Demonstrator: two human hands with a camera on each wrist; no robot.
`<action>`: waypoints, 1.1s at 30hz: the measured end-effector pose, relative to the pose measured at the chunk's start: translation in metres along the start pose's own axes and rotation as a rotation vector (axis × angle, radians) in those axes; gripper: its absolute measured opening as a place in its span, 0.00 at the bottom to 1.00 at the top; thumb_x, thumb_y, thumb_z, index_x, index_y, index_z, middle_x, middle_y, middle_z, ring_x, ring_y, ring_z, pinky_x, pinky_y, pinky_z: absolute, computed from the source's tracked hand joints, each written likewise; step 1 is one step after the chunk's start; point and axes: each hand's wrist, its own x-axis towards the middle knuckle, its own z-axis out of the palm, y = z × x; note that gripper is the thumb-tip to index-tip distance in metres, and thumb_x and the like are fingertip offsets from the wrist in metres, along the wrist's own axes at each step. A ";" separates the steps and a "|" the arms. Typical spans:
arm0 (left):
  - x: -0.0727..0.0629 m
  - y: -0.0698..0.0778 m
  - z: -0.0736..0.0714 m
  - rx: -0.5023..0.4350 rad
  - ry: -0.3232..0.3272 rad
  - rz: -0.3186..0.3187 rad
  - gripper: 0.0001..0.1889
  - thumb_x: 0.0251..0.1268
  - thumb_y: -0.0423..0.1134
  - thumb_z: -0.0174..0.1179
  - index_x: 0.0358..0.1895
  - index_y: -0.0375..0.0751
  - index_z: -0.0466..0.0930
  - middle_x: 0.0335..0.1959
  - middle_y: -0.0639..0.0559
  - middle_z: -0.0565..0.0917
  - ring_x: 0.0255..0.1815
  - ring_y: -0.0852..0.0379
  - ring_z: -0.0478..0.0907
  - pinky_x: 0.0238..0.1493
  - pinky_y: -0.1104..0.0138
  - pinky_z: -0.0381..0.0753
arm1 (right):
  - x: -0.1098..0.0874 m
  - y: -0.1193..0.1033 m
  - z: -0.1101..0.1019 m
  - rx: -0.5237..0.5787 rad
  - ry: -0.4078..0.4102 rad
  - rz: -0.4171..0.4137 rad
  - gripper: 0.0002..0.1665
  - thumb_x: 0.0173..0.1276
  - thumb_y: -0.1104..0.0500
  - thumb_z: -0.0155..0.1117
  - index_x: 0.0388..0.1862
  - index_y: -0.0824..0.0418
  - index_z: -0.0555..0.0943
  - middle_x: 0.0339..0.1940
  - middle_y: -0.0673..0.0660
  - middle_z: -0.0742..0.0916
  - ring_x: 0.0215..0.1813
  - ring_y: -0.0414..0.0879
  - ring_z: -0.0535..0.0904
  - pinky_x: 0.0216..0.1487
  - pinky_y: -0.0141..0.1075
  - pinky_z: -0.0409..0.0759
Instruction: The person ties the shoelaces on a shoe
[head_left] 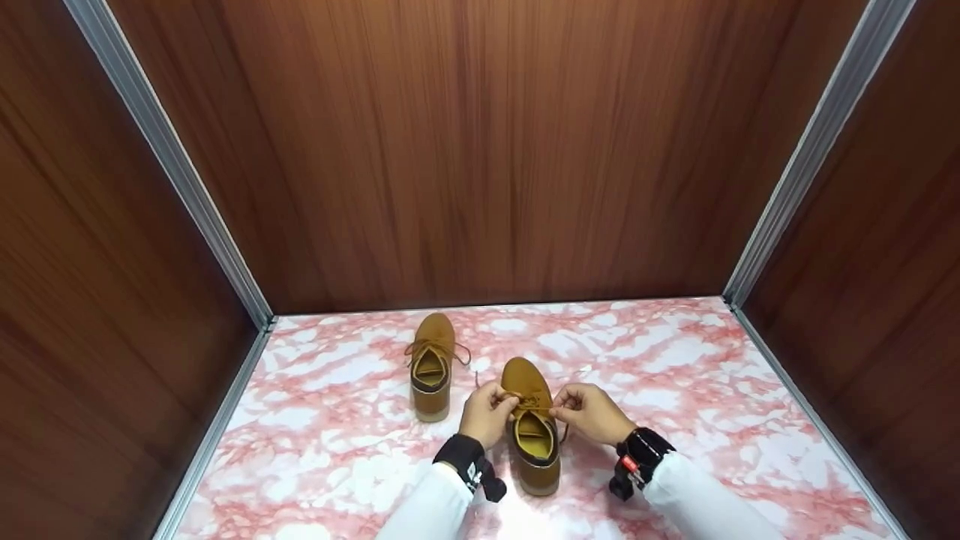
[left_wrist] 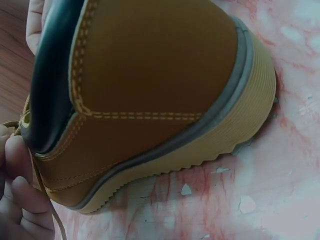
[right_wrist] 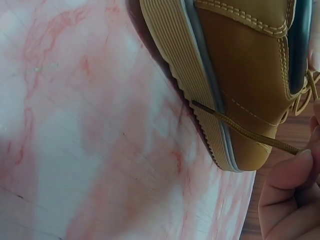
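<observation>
Between both hands stands a tan lace-up shoe (head_left: 523, 373), toe pointing away, its yellow lining visible inside the opening. My left hand (head_left: 486, 412) is at the left of its lacing, pinching one part of the shoelace between thumb and fingers. On the other side, my right hand (head_left: 596, 414) pinches the shoelace (right_wrist: 250, 134), whose dark tip hangs down beside the ridged sole (right_wrist: 175, 60). Strands stretch across the shoe's tongue between the two hands. In the left wrist view, a lace end dangles below the fingers (left_wrist: 32, 200). The knot's exact form is too small to make out.
A matching tan shoe (head_left: 435, 330), its laces tied in a bow, stands farther back on the left. Both shoes are on a pink-and-white marbled surface (head_left: 337, 450). Brown wood-grain panels (head_left: 480, 150) with grey metal edging (head_left: 172, 165) enclose the back and sides.
</observation>
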 end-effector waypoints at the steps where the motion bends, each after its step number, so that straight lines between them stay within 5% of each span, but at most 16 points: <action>1: 0.000 0.000 0.000 -0.004 -0.001 -0.001 0.08 0.69 0.30 0.66 0.31 0.34 0.78 0.31 0.45 0.87 0.28 0.54 0.86 0.29 0.75 0.81 | 0.001 -0.001 0.000 -0.005 0.005 0.004 0.07 0.68 0.59 0.73 0.32 0.59 0.84 0.28 0.51 0.84 0.28 0.34 0.77 0.29 0.26 0.76; 17: -0.001 0.001 0.000 0.052 0.001 0.031 0.09 0.67 0.31 0.69 0.32 0.35 0.78 0.34 0.46 0.87 0.29 0.64 0.82 0.33 0.75 0.84 | 0.022 -0.010 0.016 -0.059 0.067 0.050 0.07 0.69 0.60 0.73 0.32 0.57 0.83 0.27 0.49 0.84 0.28 0.36 0.76 0.28 0.27 0.74; 21: -0.001 0.000 0.000 0.044 -0.001 0.036 0.08 0.67 0.31 0.69 0.32 0.35 0.78 0.34 0.46 0.87 0.29 0.65 0.81 0.32 0.75 0.83 | 0.028 -0.010 0.016 -0.030 0.009 0.049 0.09 0.70 0.62 0.72 0.44 0.65 0.85 0.24 0.50 0.83 0.25 0.36 0.74 0.24 0.26 0.71; 25: -0.001 -0.001 -0.001 0.040 -0.008 0.050 0.07 0.66 0.31 0.69 0.33 0.35 0.79 0.34 0.45 0.88 0.29 0.66 0.81 0.33 0.75 0.83 | 0.032 -0.009 0.015 -0.017 -0.065 0.005 0.18 0.71 0.63 0.70 0.56 0.71 0.84 0.33 0.61 0.89 0.27 0.37 0.78 0.26 0.25 0.75; 28: -0.001 -0.002 -0.001 0.041 -0.010 0.062 0.07 0.66 0.31 0.70 0.33 0.35 0.80 0.33 0.45 0.88 0.28 0.67 0.81 0.32 0.75 0.82 | 0.034 -0.009 0.015 0.008 -0.093 -0.016 0.14 0.72 0.64 0.68 0.52 0.71 0.86 0.40 0.64 0.91 0.29 0.38 0.80 0.29 0.25 0.77; 33: -0.003 -0.001 -0.001 0.059 -0.003 0.081 0.07 0.65 0.32 0.71 0.33 0.37 0.81 0.33 0.46 0.89 0.30 0.69 0.79 0.34 0.75 0.82 | 0.036 -0.011 0.015 0.024 -0.089 0.017 0.05 0.72 0.65 0.67 0.39 0.67 0.86 0.27 0.55 0.87 0.25 0.37 0.77 0.25 0.26 0.75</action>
